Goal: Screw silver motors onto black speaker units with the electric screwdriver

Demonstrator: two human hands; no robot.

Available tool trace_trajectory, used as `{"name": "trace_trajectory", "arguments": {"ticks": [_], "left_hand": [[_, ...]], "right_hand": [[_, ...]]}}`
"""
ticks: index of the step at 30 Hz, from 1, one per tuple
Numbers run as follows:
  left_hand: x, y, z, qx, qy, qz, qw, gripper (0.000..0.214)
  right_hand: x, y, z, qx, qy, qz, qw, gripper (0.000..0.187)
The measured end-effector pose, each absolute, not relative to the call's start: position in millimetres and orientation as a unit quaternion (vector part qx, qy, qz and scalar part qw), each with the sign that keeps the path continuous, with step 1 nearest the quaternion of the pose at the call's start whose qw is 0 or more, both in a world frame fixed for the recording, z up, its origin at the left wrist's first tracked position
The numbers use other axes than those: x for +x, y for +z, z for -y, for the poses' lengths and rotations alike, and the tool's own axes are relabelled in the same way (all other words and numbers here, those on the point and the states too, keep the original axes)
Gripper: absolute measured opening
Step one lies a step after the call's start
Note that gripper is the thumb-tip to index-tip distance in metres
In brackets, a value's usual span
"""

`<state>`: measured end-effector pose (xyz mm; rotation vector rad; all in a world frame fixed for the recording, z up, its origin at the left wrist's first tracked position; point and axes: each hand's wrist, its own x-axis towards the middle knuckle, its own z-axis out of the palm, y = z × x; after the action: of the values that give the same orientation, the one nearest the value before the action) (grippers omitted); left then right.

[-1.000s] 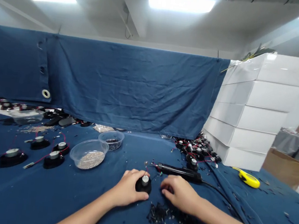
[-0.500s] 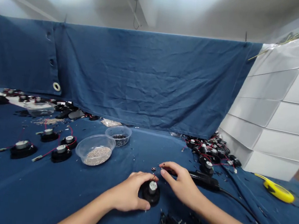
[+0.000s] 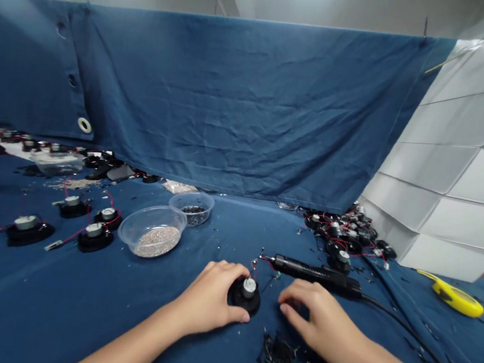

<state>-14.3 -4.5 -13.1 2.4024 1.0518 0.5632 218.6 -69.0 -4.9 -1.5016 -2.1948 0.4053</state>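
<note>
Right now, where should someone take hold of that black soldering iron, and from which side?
Hold the soldering iron by its thick handle, coming from the right by the cord: it lies flat, with its thin tip pointing left at the black puck.

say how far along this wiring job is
Done-looking: four wired black units at left and a heap of them at right. In hand: the left hand grips one more unit, the right hand beside it near a corded soldering iron. Left: the granule bowl and dark-bits bowl still hold stock; remaining units can't be counted.
</note>
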Motion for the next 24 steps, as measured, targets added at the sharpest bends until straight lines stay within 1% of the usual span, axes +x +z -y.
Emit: {"name": "trace_trajectory", "arguments": {"ticks": [3, 8, 14, 17, 21, 24], "left_hand": [[-13, -17, 3, 0.872, 0.212, -0.392, 0.201, 0.062], [-15, -11, 6, 0.867, 0.188, -0.378, 0.266, 0.074], [-16, -8, 9, 0.866, 0.173, -0.362, 0.299, 0.065], [-14, -10, 10, 0.862, 0.182, -0.372, 0.294, 0.065], [-12, -14, 10, 0.862, 0.187, -0.377, 0.282, 0.064], [-11, -17, 10, 0.867, 0.196, -0.376, 0.262, 0.067]], "right_hand": [[217, -3, 80, -0.516, 0.167, 0.823, 0.17, 0.019], [208, -5, 85, -0.507, 0.163, 0.832, 0.156, 0.025], [204, -6, 81, -0.495, 0.192, 0.833, 0.153, 0.023], [205, -7, 79, -0.474, 0.2, 0.846, 0.14, 0.022], [205, -9, 78, -0.479, 0.178, 0.851, 0.118, 0.019], [203, -9, 78, -0.495, 0.181, 0.84, 0.131, 0.016]]}}
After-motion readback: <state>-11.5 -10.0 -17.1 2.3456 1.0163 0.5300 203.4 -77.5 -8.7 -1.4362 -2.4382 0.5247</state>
